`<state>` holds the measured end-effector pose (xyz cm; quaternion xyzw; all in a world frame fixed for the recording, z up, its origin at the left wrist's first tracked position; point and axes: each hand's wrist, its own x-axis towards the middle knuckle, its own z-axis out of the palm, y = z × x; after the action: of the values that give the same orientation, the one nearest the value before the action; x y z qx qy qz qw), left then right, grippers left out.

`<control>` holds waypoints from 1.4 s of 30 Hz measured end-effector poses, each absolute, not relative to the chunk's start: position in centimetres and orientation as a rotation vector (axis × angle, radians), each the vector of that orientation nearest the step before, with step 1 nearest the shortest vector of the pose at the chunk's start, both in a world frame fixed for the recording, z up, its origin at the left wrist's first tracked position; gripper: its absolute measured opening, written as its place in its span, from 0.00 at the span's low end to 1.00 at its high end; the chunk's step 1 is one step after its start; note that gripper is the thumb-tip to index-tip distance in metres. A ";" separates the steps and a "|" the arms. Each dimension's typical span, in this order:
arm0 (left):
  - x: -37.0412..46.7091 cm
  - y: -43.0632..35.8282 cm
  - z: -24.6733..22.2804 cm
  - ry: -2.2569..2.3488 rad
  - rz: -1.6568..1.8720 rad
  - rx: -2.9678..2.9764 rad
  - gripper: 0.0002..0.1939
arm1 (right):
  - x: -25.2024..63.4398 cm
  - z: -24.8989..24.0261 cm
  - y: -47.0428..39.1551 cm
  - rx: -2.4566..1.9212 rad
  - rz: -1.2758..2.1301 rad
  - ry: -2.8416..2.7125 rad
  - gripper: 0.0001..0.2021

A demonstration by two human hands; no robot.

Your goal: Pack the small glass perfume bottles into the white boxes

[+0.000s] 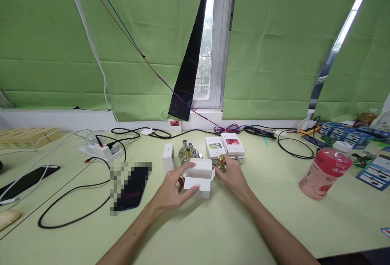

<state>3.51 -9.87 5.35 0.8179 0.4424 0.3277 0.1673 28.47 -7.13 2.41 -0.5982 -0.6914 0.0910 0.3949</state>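
Observation:
My left hand (174, 187) grips a small white carton (198, 190) whose top flap stands up, so its inside faces me. Beside the carton's right edge, my right hand (233, 174) is closed around a small glass bottle (222, 165) with a gold cap, perhaps a perfume bottle. Just behind the carton stands a cluster of similar bottles (186, 151) with silver and gold caps, partly hidden by the flap. A closed white box (168, 157) stands upright left of them. Flat boxes with flower pictures (233, 143) are stacked behind my right hand.
A dark phone (134, 187) lies to the left, near a looped black cable (55, 227) and a white power strip (102, 151). A pink-labelled drink bottle (325, 171) leans at the right. Blue packets (376, 171) lie at the far right, and cables run along the wall.

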 end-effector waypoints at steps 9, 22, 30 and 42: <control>3.9 -9.9 5.7 1.266 0.982 2.246 0.30 | 28.3 2.7 -7.6 -1.606 0.257 -1.778 0.15; 4.2 -9.4 5.7 1.185 0.987 2.082 0.32 | 28.1 3.1 -7.8 -1.725 0.220 -1.819 0.21; 4.2 -9.4 6.4 1.070 0.804 1.843 0.33 | 27.9 3.3 -8.0 -1.717 0.161 -1.866 0.27; 4.4 -9.9 6.5 1.091 0.750 1.815 0.34 | 28.0 3.0 -7.9 -1.679 0.111 -1.891 0.29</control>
<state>4.43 -9.89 6.49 0.7284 0.4378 0.3008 0.4328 28.04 -7.87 2.97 -0.6326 -0.7125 0.0418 0.3007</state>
